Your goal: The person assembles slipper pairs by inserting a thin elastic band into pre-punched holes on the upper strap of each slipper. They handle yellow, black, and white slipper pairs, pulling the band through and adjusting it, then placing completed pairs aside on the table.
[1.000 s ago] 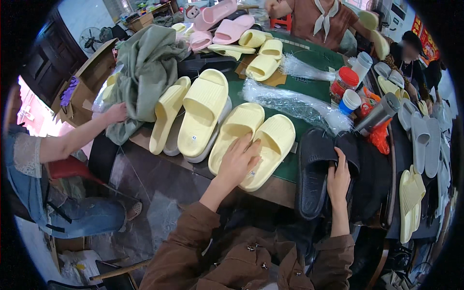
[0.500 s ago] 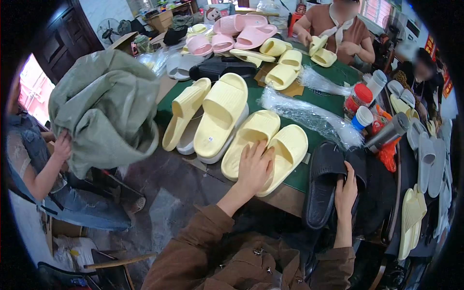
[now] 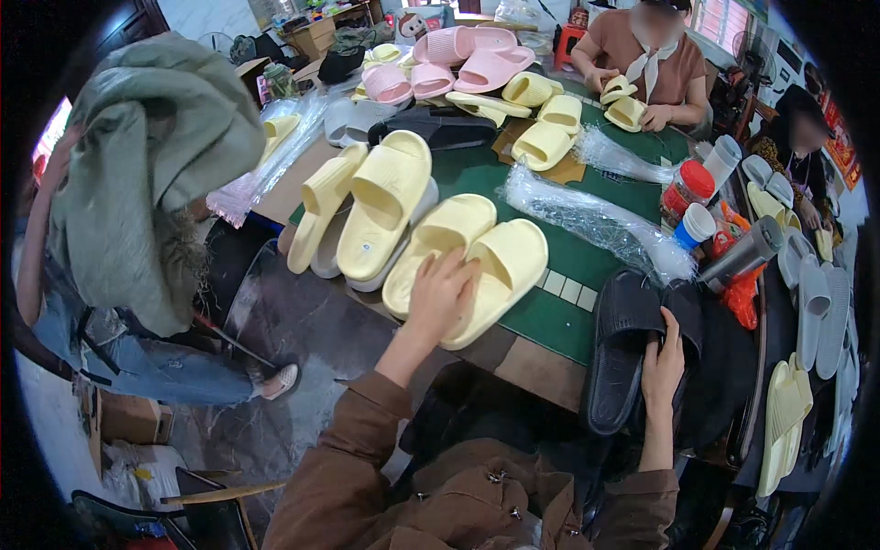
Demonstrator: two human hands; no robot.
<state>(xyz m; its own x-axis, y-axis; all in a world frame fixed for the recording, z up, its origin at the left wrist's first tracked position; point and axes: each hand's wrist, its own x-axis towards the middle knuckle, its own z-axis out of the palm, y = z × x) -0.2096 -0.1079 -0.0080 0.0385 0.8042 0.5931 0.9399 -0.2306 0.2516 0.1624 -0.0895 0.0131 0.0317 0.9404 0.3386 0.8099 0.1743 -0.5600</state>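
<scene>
Head view. The left hand lies flat, fingers spread, on a pair of pale yellow slides set side by side at the near edge of the green-topped table, heels overhanging the edge slightly. Nothing is gripped. The right hand has its fingers curled around the inner rim of a black slide that hangs over the same edge. Bare green surface lies between the two pairs. Two larger yellow slides sit further left. A clear plastic bag lies behind.
</scene>
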